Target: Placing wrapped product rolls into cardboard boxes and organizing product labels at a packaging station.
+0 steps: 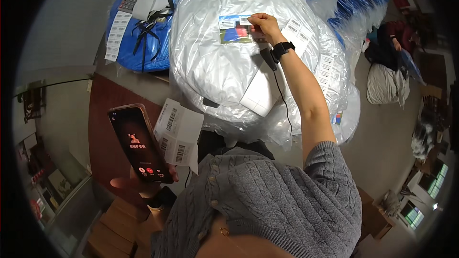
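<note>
The right hand (264, 26), fingertips pinched together, touched a barcode sticker (244, 20) just left of them — likely placing it, smoothing needed next — while the left hand (145, 187) gripped a smartphone (139, 145).

Right arm (310, 105) stretched well forward, elbow only slightly bent; the right hand (266, 26) turns inward at the wrist, fingers curled, tips bunched close! Down low, the left forearm (160, 217) angles upward, left hand (142, 186) wrapped firmly in a hold.

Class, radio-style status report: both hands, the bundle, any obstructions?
Left hand gripping black rectangular smartphone. Right hand at colourful rectangular label. Round silver plastic-wrapped bundle beneath. Thin black cable overhanging it.
</note>
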`<state>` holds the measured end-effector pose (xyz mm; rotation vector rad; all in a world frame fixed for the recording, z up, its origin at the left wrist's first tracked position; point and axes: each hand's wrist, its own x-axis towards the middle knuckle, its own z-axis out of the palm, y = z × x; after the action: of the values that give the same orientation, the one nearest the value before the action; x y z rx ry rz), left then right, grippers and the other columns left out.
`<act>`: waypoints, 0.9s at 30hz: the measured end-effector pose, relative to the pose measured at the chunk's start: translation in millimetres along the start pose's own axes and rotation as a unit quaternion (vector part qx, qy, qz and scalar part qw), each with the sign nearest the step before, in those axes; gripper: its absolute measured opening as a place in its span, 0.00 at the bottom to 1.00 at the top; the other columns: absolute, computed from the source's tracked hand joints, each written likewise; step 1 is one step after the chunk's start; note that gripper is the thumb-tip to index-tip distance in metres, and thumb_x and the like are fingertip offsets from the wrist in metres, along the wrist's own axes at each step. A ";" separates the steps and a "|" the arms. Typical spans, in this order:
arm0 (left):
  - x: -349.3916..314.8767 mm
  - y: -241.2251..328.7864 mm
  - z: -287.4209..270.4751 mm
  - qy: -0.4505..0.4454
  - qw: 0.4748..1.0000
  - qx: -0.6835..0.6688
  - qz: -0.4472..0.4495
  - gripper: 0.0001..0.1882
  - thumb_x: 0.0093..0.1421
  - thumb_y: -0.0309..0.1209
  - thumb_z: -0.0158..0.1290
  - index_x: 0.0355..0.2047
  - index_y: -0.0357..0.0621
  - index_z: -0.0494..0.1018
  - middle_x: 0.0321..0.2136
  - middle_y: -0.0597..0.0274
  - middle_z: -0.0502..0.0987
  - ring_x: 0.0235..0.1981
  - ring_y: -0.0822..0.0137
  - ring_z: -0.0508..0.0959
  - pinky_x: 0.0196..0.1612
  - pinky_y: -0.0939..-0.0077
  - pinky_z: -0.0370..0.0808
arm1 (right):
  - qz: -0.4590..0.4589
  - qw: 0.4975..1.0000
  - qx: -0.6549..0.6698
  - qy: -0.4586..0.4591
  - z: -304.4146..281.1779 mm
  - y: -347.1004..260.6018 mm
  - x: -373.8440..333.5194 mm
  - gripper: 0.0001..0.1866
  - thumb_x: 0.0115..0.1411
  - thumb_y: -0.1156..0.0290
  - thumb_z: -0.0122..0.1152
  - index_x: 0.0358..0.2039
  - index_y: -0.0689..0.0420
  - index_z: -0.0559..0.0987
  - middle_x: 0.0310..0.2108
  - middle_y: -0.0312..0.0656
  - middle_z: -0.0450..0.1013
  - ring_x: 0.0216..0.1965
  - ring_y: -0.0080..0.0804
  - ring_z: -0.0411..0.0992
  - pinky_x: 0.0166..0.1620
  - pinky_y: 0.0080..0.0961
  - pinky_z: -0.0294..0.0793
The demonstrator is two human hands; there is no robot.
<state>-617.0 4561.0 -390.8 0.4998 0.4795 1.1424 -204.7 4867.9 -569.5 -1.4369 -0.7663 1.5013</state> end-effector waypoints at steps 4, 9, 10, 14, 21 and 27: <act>27.0 15.9 -10.4 -0.039 0.998 -0.003 -0.058 0.60 0.39 0.77 0.43 0.60 0.40 0.56 0.45 0.43 0.74 0.38 0.44 0.77 0.31 0.52 0.76 | 0.016 1.000 0.019 0.002 -4.2 -7.4 -11.6 0.07 0.54 0.75 0.64 0.33 0.61 0.77 0.25 0.34 0.72 0.22 0.19 0.70 0.27 0.14 0.73; 69.3 18.4 2.3 -0.109 0.986 -0.070 -0.100 0.62 0.39 0.76 0.46 0.63 0.41 0.47 0.52 0.38 0.66 0.44 0.42 0.74 0.38 0.48 0.76 | -0.005 0.996 0.079 0.043 -25.4 -16.4 -36.1 0.07 0.56 0.74 0.63 0.35 0.60 0.77 0.27 0.34 0.73 0.24 0.19 0.70 0.29 0.14 0.74; 77.4 15.6 5.2 -0.122 0.982 -0.089 -0.110 0.63 0.39 0.75 0.46 0.64 0.41 0.44 0.54 0.37 0.64 0.44 0.41 0.73 0.39 0.48 0.76 | -0.015 0.991 0.129 0.042 -33.4 -19.1 -48.5 0.07 0.56 0.74 0.62 0.35 0.60 0.76 0.27 0.34 0.73 0.25 0.20 0.70 0.29 0.14 0.73; 87.7 6.8 13.0 -0.062 0.982 -0.113 -0.138 0.65 0.39 0.74 0.47 0.64 0.37 0.43 0.52 0.33 0.65 0.41 0.40 0.76 0.35 0.49 0.78 | -0.013 0.984 0.169 0.051 -56.0 -29.7 -127.6 0.08 0.56 0.74 0.62 0.36 0.60 0.76 0.27 0.35 0.72 0.24 0.21 0.71 0.28 0.15 0.74; 118.8 -9.8 35.9 -0.174 0.960 -0.056 -0.212 0.61 0.44 0.72 0.47 0.65 0.40 0.41 0.59 0.42 0.57 0.40 0.40 0.76 0.32 0.50 0.77 | -0.018 0.949 0.267 0.163 -127.9 13.1 -282.8 0.06 0.57 0.71 0.61 0.36 0.55 0.76 0.27 0.28 0.70 0.22 0.19 0.68 0.26 0.15 0.70; 98.2 -63.9 113.1 -0.245 0.937 -0.053 -0.245 0.58 0.47 0.69 0.50 0.65 0.42 0.41 0.60 0.46 0.58 0.44 0.47 0.74 0.34 0.56 0.76 | -0.015 0.889 0.415 0.192 -181.9 59.9 -354.8 0.08 0.56 0.73 0.62 0.36 0.56 0.74 0.26 0.30 0.68 0.22 0.19 0.66 0.23 0.12 0.66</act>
<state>-469.8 4617.0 -349.5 0.5131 0.0918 0.5300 -63.2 4497.6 -496.1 -0.9817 0.1190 1.2204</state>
